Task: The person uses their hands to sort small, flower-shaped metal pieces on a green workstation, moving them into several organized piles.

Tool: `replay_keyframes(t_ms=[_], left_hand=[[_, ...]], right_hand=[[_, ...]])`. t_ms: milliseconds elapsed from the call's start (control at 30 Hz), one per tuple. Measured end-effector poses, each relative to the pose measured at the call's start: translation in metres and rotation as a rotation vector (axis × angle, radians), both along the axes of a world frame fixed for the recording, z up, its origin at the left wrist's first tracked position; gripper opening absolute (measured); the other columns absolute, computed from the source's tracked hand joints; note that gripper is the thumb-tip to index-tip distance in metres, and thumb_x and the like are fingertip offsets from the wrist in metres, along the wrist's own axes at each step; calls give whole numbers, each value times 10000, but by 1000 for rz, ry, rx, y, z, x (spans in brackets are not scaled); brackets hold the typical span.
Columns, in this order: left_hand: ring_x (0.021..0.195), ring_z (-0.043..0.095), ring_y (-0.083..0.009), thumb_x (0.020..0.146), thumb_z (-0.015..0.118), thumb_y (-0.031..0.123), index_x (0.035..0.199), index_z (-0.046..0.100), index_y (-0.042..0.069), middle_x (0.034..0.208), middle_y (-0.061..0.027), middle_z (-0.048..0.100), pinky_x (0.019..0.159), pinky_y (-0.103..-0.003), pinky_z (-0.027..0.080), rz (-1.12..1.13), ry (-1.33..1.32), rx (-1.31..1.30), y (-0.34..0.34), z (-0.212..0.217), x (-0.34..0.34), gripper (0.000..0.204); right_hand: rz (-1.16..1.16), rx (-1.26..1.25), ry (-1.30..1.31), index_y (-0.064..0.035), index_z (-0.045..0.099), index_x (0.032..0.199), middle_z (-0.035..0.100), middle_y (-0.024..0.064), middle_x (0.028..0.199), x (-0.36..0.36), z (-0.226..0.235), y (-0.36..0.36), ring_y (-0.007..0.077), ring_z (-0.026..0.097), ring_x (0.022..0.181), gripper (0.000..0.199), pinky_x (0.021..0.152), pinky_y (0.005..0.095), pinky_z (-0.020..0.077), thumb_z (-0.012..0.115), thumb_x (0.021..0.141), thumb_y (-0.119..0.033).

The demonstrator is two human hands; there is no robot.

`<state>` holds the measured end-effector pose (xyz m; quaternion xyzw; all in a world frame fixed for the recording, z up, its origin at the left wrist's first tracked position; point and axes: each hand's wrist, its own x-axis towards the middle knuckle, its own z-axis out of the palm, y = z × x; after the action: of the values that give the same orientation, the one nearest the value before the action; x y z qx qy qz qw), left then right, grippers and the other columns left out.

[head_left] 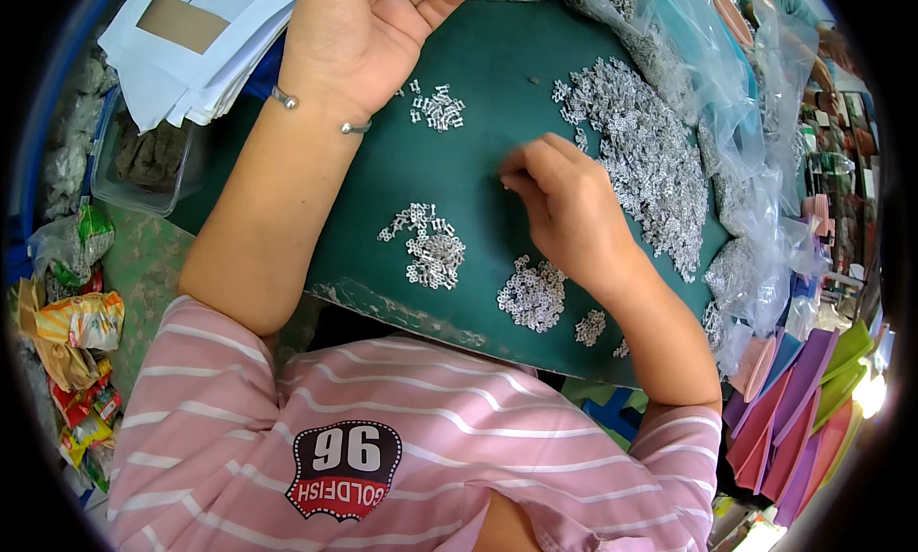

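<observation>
Curling just left of the big silver pile [645, 150], the right hand [571, 200] is blurry; I can't tell its grip. Farther left, the left hand [368, 35] is loose, palm bare.

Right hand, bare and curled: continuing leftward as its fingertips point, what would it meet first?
The right hand would probably meet the bare left forearm, past open dark-green tabletop, though their heights are unclear.

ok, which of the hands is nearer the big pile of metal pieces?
Right. The right hand is just left of the big pile; the left hand is farther left, near the picture's top.
</observation>
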<state>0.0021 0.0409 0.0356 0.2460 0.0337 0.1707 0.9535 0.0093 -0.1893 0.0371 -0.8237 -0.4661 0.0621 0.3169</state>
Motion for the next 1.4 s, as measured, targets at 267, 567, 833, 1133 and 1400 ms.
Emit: replay_keyframes(t_ms=[267,567,833,1133,1400], left_hand=[[910,667,-234,888,512,16,1060,612,-45,1013,-162,670,915,-397,535,-187,-60,154,5,-32,11,208],[841,657,-203,886,512,26,1025,614,-23,974,-135,665,863,-370,543,-220,77,162,-15,-26,1,179],[874,657,-189,899,531,38,1070,602,-30,1005,-137,660,888,-351,538,-253,117,266,-16,-44,6,197],[877,656,-186,900,538,38,1068,607,-25,1005,-131,661,890,-343,535,-297,83,269,-15,-44,3,193],[895,656,-194,902,540,39,1071,607,-26,1014,-139,657,896,-351,534,-281,114,267,-18,-46,4,192]], right_hand=[[-57,234,-60,-5,649,875,624,166,821,29,-8,31,368,614,771,103,691,412,505,620,792,48],[-96,-74,-120,14,668,906,621,153,878,25,4,-76,333,621,799,166,698,373,515,625,770,100],[-125,-105,-140,-24,637,857,610,133,856,8,-6,-44,341,609,807,109,727,414,510,692,763,-23],[-149,-53,-34,-5,634,873,601,153,823,20,5,-69,348,611,800,114,701,397,501,641,772,48],[-140,-84,-101,-17,621,867,591,131,828,16,-8,-64,339,602,781,139,680,403,505,675,750,36]])
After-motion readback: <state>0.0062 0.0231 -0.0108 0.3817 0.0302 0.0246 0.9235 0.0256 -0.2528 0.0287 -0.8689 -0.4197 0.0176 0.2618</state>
